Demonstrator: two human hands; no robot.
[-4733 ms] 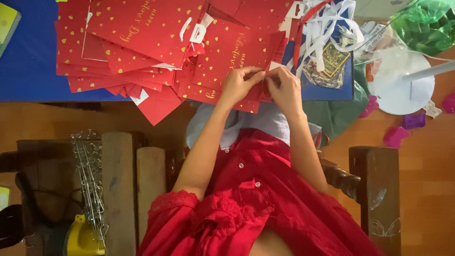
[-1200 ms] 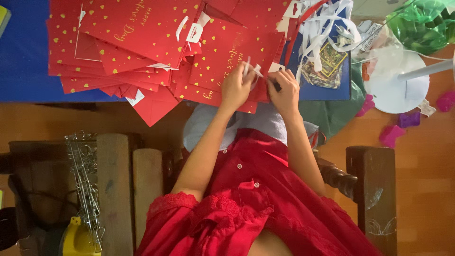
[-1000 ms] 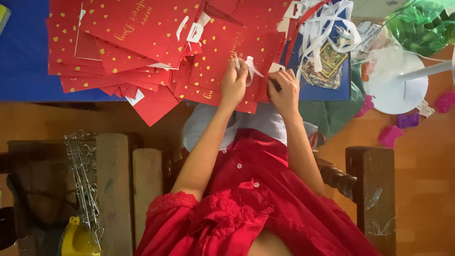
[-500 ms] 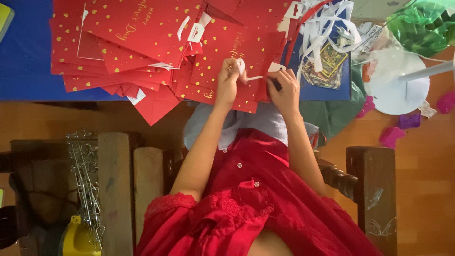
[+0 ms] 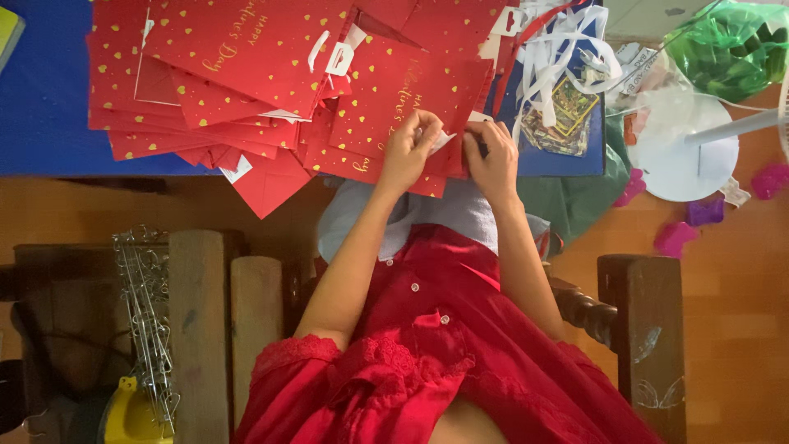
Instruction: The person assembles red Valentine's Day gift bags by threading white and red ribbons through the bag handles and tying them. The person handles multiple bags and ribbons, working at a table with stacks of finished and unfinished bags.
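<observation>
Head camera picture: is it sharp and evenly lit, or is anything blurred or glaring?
Head view: light is soft and even, no hard shadows. The left hand and right hand look slightly soft on the red paper bags. The white round base looks washed out; the green plastic bag shows glare.

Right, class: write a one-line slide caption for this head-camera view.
Left hand and right hand pinch a white strip over red gift bags on a blue table.

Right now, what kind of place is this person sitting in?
Probably a home craft table, not a shop. Red paper bags with gold hearts are piled on a blue table, white ribbons lie beside them, and both hands work on one bag over a wooden chair.
</observation>
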